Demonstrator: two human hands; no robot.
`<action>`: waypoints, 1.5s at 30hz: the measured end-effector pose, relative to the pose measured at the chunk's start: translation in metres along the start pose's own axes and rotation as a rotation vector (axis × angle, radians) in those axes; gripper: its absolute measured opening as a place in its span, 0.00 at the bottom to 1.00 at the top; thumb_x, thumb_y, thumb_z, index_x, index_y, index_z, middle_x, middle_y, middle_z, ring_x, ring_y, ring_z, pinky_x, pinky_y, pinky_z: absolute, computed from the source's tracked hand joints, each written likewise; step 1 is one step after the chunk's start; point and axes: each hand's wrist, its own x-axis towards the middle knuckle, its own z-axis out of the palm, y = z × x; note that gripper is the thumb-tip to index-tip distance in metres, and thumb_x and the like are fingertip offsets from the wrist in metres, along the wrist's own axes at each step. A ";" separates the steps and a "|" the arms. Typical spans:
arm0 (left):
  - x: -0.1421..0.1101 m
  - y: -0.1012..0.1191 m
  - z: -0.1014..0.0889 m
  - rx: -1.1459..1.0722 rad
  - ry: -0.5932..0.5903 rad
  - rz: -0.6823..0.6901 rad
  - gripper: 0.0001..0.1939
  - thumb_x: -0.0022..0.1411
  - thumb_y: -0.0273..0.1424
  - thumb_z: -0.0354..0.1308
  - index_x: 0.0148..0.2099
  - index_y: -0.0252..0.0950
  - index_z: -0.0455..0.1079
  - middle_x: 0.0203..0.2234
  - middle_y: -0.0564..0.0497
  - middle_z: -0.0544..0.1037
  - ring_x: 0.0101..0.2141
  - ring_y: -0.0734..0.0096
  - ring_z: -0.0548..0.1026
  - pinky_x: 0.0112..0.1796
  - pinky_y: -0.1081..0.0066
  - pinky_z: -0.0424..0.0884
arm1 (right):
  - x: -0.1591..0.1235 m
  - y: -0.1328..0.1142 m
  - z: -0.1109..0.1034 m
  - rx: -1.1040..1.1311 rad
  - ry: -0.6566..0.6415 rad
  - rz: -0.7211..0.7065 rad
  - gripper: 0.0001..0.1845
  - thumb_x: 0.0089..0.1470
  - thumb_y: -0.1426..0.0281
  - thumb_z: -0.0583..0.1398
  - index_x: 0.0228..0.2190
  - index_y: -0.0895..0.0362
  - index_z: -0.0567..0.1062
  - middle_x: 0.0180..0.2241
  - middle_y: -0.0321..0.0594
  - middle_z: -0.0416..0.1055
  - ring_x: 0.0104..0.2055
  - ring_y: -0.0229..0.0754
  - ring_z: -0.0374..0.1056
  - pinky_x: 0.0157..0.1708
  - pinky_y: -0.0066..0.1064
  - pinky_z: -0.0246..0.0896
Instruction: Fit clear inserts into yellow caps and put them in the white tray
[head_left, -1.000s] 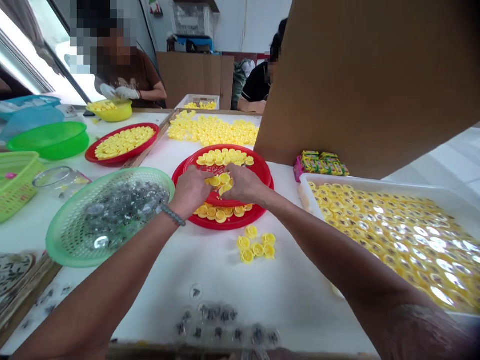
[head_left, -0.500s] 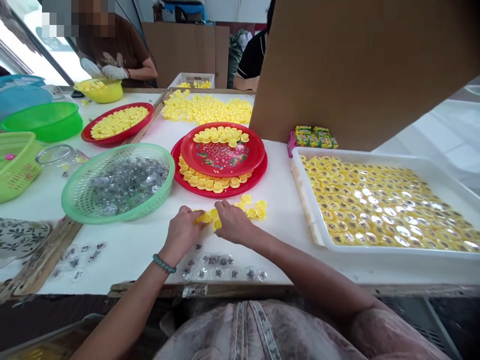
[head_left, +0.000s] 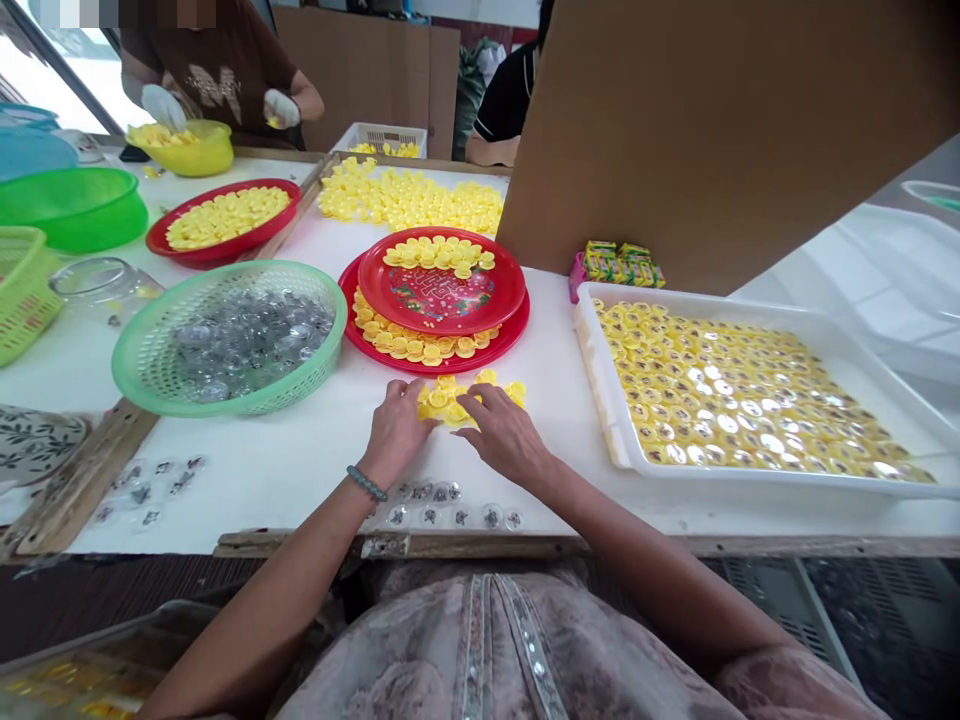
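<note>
Small round yellow plastic caps (head_left: 444, 402) lie in a loose cluster on the white tabletop. My left hand (head_left: 397, 428) is at the cluster's left side, thumb and fingers parted around its edge. On the other side, my right hand (head_left: 504, 428) has its fingers spread, with the fingertips touching or just over the caps. Nearer my body, clear round discs with dark printed figures (head_left: 430, 516) lie in rough rows. Beyond the cluster, a red plate (head_left: 450, 318) with yellow caps along its far side rests on another red plate of caps.
A green basket (head_left: 127, 375) of clear discs stands left. To the right, a white tray (head_left: 637, 455) holds rows of yellow caps with printed, shiny tops. Behind it leans a cardboard sheet (head_left: 675, 130). A gloved co-worker (head_left: 217, 80) is by a yellow bowl (head_left: 217, 150).
My fingers have gone from pinching at the caps to lying parted around the cluster, which is gathered closer together. The co-worker's gloved hands have moved apart. The view has shifted slightly.
</note>
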 end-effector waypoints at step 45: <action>-0.053 0.037 0.004 -1.462 -0.381 -0.446 0.13 0.46 0.33 0.67 0.34 0.33 0.70 0.27 0.51 0.76 0.28 0.75 0.73 0.30 0.77 0.67 | -0.050 -0.018 -0.002 1.453 0.066 0.664 0.11 0.43 0.66 0.65 0.30 0.58 0.74 0.27 0.36 0.72 0.29 0.36 0.66 0.32 0.29 0.60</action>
